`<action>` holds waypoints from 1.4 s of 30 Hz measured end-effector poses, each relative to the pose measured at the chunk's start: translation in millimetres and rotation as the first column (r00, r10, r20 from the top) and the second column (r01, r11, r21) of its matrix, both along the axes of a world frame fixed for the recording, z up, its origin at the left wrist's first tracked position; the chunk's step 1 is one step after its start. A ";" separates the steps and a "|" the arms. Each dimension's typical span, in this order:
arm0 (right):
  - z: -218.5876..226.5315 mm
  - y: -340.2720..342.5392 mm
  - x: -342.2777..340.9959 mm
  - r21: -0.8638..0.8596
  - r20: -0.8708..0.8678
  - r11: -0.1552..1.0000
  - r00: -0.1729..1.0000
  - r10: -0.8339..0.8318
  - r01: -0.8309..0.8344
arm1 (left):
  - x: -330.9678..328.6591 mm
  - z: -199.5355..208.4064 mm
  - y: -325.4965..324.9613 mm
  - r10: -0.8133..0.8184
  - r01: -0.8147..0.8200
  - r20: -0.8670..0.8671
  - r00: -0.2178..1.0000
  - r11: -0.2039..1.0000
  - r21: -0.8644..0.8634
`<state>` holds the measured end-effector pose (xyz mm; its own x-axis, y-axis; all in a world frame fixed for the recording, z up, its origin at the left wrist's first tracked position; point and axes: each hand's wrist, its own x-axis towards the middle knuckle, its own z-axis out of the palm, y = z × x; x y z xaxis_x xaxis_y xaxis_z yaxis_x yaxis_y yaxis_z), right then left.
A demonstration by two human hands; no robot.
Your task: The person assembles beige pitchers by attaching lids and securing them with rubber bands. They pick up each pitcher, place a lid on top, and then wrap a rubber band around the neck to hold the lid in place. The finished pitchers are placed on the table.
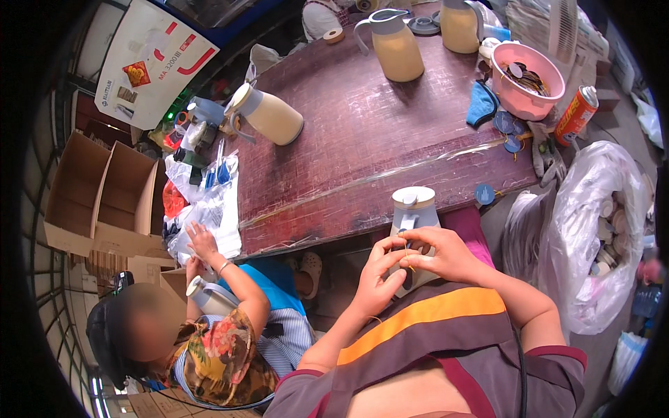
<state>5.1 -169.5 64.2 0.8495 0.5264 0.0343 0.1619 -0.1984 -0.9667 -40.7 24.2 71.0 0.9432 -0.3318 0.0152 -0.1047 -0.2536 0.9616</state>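
A grey and cream jug [416, 202] with a white lid stands upright in front of me, below the table edge. My left hand [380, 276] and my right hand [440, 253] meet in front of it, fingertips pinched together on a thin yellow cord [407, 252]. The cord runs down between the two hands, close to the jug's handle. My hands cover much of the jug's lower body. On the table edge to the right lies a round dark blue tag [484, 194].
The dark red table [362, 139] bears more jugs, one of them a cream jug [272, 115], and a pink basin [527, 80] of round tags. Beside it are an orange spray can [577, 115] and a clear bag [599, 230]. A co-worker [216, 348] sits left, near cardboard boxes [104, 188].
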 end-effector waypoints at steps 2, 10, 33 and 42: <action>-2.8 0.5 -0.8 0.002 0.028 1.000 1.000 -0.012 0.012 | -3.8 -2.8 2.7 -0.005 -0.005 -0.077 0.997 0.991 -0.132; -13.3 15.8 -10.5 -0.079 0.345 0.985 0.931 -0.116 0.153 | -3.6 -14.2 0.6 0.082 -0.401 -0.456 0.886 0.630 -0.665; -108.1 -18.9 -2.1 -0.118 0.007 0.936 0.943 -0.334 0.332 | 26.6 -43.9 10.3 0.306 -0.448 -0.426 0.851 0.847 -0.285; -112.1 -56.3 40.8 -0.114 0.040 0.902 0.909 -0.414 0.416 | 30.1 -41.9 11.2 0.344 -0.445 -0.402 0.849 0.875 -0.191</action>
<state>45.9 -225.8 -48.0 0.9918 0.1275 0.0083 0.0544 -0.3622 -0.9305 -10.6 35.4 29.1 0.9523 0.0391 -0.3026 0.2995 0.0697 0.9515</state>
